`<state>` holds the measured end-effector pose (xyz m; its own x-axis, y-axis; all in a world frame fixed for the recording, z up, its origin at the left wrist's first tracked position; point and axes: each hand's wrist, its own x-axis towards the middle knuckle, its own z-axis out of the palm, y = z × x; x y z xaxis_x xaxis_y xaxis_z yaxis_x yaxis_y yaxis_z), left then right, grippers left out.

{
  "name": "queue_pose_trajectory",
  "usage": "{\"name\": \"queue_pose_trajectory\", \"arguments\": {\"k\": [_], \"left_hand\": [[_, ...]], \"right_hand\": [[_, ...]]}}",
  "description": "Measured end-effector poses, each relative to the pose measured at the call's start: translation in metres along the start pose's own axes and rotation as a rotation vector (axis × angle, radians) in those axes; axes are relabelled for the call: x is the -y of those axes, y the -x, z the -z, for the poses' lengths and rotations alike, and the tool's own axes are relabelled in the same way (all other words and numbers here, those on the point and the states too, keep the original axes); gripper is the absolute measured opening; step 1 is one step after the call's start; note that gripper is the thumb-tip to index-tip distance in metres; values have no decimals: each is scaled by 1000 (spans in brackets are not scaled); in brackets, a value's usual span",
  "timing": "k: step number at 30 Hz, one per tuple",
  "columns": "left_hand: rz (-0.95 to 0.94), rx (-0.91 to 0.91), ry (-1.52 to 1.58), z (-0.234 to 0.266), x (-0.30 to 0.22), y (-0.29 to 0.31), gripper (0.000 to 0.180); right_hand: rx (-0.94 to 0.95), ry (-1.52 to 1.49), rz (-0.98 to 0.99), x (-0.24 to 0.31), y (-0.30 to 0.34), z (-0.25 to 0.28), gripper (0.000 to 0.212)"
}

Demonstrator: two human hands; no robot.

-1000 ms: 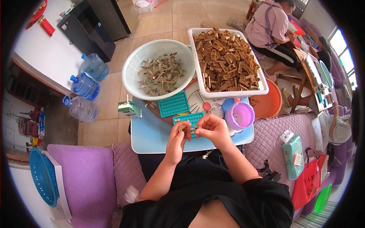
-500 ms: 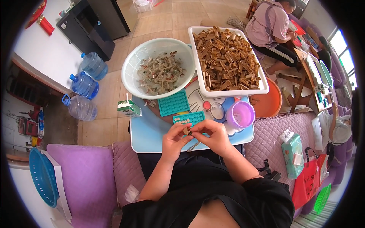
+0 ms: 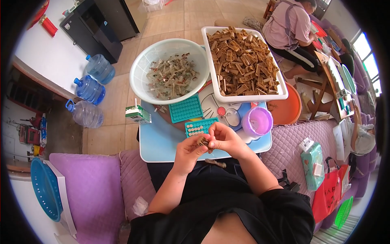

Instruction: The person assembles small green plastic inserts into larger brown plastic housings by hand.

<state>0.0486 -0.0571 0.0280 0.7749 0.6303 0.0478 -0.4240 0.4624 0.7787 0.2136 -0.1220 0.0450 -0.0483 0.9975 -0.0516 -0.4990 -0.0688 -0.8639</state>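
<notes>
Head view showed the left hand (image 3: 190, 149) and right hand (image 3: 224, 139) meeting over the near edge of a light blue rectangular lap table (image 3: 162, 142), both pinching one small brown wooden piece (image 3: 204, 142) between fingertips. Just beyond lay a teal plastic grid tray (image 3: 198, 127); a white rectangular tub of brown pieces (image 3: 241, 61) stood farther off
</notes>
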Motion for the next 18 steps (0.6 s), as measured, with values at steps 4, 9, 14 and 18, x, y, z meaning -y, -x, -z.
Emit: {"name": "queue_pose_trajectory", "arguments": {"k": [4, 9, 14, 18], "left_hand": [[-42, -131, 45, -10, -2, -4, 33], [-116, -201, -159, -13, -1, -4, 31], [-40, -242, 89, -9, 1, -4, 22], [39, -258, 282, -3, 6, -5, 14]], "right_hand": [[-102, 89, -32, 0, 6, -20, 38], [-260, 496, 58, 2, 14, -26, 43], [-274, 552, 148, -5, 13, -25, 42], [-275, 338, 149, -14, 13, -26, 44]]}}
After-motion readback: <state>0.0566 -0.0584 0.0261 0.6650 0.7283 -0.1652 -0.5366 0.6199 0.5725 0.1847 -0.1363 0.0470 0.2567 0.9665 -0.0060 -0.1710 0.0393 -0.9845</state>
